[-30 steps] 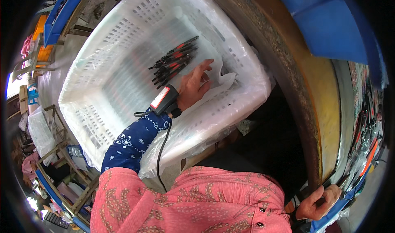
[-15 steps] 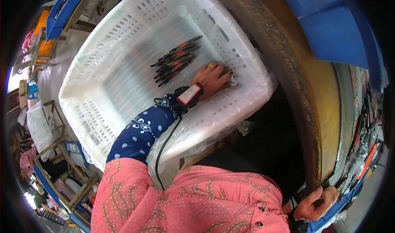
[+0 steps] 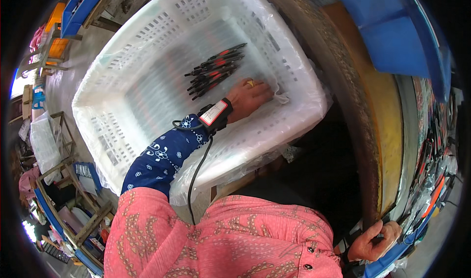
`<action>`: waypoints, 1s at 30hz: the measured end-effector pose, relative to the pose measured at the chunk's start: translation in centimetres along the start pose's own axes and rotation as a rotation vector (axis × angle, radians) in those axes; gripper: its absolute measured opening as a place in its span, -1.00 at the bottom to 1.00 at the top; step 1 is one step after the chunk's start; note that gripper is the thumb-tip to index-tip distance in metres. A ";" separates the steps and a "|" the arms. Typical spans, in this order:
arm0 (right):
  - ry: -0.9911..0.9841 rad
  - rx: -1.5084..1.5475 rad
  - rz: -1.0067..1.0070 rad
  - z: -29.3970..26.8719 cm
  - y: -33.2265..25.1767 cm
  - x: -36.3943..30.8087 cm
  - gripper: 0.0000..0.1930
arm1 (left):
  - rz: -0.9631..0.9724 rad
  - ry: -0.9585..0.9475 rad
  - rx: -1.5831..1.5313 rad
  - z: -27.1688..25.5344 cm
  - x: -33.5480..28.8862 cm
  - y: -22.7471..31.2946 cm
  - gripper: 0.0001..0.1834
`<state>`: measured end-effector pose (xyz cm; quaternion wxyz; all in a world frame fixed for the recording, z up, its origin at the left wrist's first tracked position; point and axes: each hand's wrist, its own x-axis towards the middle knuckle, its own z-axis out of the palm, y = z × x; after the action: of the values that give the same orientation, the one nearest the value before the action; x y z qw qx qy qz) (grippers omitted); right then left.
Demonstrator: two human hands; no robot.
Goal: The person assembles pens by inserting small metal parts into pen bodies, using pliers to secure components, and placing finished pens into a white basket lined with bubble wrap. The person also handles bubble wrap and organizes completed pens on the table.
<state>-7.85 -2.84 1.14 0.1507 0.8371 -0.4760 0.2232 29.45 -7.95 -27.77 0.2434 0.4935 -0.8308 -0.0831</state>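
My left hand [image 3: 250,99] is inside a large white perforated plastic basket [image 3: 105,64] lined with clear plastic film. Its fingers are stretched out and lie low near the basket's right inner wall, beside a crumpled fold of film [image 3: 281,98]. I see nothing held in it, though the underside of the fingers is hidden. Just beyond it lies a bundle of slim black pen-like sticks [image 3: 213,74] with red parts, on a layer of film-covered contents. At lower right, my right hand [image 3: 375,241] is curled by the table's corner; what it grips, if anything, cannot be made out.
A worn-edged table [image 3: 387,145] runs along the right, with blue bins [image 3: 387,32] on it and a heap of black and red slim items [image 3: 429,150]. A black cable [image 3: 196,180] hangs from my left wrist. Wooden racks [image 3: 91,219] stand at far left.
My left hand has drawn slightly to the left and lies flatter, and a dark patch by its fingers is gone from sight. The view has shifted a little. My right hand stays by the table's corner.
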 end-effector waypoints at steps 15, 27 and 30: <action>0.009 -0.014 -0.031 0.2 -0.2 0.4 -0.90 | 0.003 -0.020 0.031 1.4 0.7 0.3 -0.66; -0.004 -0.033 -0.034 0.1 -0.4 0.6 -0.90 | 0.019 -0.094 0.216 1.5 1.6 1.2 -0.64; 0.007 -0.039 -0.032 0.2 -0.3 0.4 -0.90 | 0.023 -0.144 0.248 1.5 2.1 1.4 -0.64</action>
<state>-7.34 -3.06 1.19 0.1724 0.8406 -0.4665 0.2145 26.86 -9.22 -27.84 0.1211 0.5030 -0.8557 -0.0121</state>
